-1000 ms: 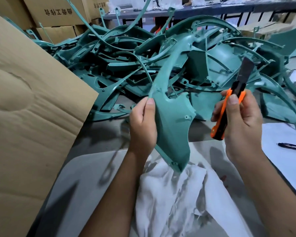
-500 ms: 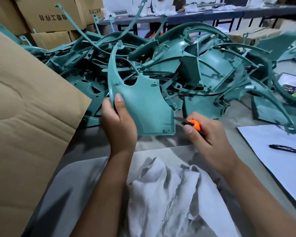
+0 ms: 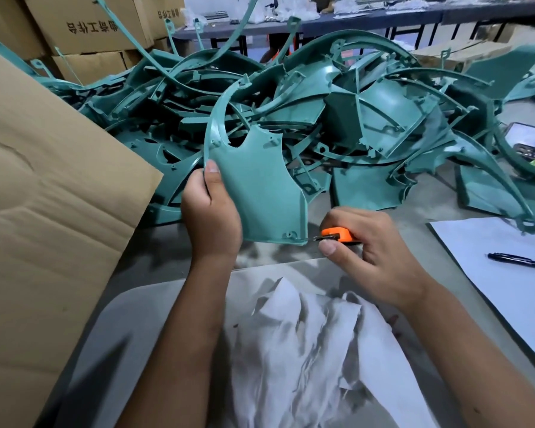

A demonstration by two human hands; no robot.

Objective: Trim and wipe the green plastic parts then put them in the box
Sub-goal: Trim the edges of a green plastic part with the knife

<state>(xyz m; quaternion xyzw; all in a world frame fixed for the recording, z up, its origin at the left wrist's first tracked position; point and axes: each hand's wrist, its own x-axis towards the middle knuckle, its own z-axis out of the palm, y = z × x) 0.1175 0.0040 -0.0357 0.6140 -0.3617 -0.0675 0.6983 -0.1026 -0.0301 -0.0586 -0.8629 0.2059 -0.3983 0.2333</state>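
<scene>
white rag lies nearest, unused. above it the right hand grips the orange utility knife, blade now at the lower right corner of the green panel, which the left hand holds upright; a second ago the knife was raised clear. trimming is under way. untrimmed pile behind.

Two hands showed, a left hand and a right hand. There was one green part held up and one orange knife. Behind them lay one big pile of green parts, too many and too tangled to count. One white cloth lay in front. There was one black pen on one white sheet of paper. One phone lay far right. One big cardboard flap stood at the left, and at least three brown boxes were stacked behind it.
</scene>
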